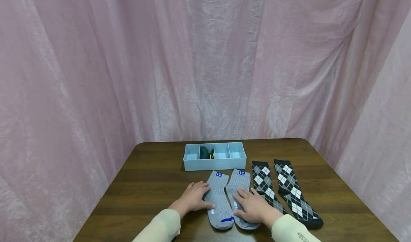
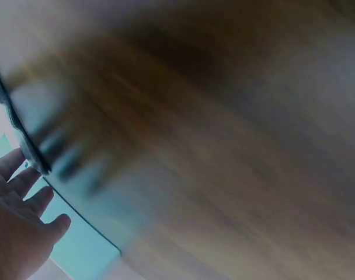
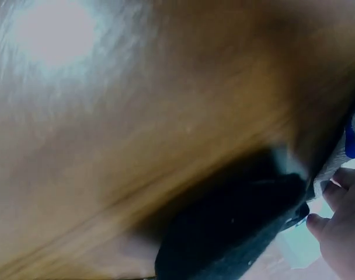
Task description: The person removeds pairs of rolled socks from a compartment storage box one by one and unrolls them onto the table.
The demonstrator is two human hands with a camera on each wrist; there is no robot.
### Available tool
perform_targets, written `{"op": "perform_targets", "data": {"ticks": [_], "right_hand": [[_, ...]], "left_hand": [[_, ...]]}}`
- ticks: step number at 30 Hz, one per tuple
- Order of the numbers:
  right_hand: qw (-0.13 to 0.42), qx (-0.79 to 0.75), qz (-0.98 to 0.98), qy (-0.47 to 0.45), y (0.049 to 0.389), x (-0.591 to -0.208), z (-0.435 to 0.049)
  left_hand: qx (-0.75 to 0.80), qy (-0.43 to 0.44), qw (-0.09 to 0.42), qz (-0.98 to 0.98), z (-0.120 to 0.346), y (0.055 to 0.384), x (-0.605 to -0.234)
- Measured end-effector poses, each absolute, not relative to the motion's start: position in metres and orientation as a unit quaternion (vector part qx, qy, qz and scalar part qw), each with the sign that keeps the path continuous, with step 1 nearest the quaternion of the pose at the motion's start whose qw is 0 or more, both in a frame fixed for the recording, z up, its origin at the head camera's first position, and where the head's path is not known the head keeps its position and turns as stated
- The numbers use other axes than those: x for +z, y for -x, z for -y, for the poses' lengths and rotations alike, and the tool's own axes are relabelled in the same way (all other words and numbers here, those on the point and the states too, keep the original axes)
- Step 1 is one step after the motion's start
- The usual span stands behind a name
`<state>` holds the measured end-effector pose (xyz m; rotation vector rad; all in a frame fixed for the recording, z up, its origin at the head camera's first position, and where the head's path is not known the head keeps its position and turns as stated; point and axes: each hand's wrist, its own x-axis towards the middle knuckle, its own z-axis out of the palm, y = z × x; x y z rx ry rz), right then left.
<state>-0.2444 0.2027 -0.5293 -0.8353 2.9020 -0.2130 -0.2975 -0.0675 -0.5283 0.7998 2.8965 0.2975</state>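
Observation:
Two grey ankle socks lie flat side by side at the front of the table, each with a blue patch at the cuff. My left hand [image 1: 195,198] touches the outer edge of the left grey sock [image 1: 219,202], its thumb lying over the fabric. On the right grey sock [image 1: 238,185] rests my right hand [image 1: 253,207], fingers spread across its middle. In the left wrist view the left hand [image 2: 27,219] shows its fingers apart at the sock's edge. The right wrist view has the right hand [image 3: 344,219] beside grey fabric.
Two black-and-grey argyle socks, a nearer one [image 1: 264,181] and an outer one [image 1: 295,190], lie to the right. Behind the grey socks stands a light blue divided box [image 1: 215,164] with a dark green item [image 1: 204,152] in one compartment. Pink curtains [image 1: 205,63] hang behind the wooden table [image 1: 154,178].

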Motion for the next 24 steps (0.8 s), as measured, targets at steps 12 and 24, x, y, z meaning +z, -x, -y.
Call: {"op": "perform_targets", "data": {"ticks": [12,24], "right_hand": [[0.025,-0.111,-0.956,0.269,0.247,-0.519,-0.204],[-0.046,-0.146,-0.96,0.235,0.273,-0.499,-0.217]], "left_hand": [[0.123,-0.267,0.066,-0.954,0.073,0.297,-0.527],[0.176,-0.271,-0.014,-0.946,0.08,0.307,-0.511]]}}
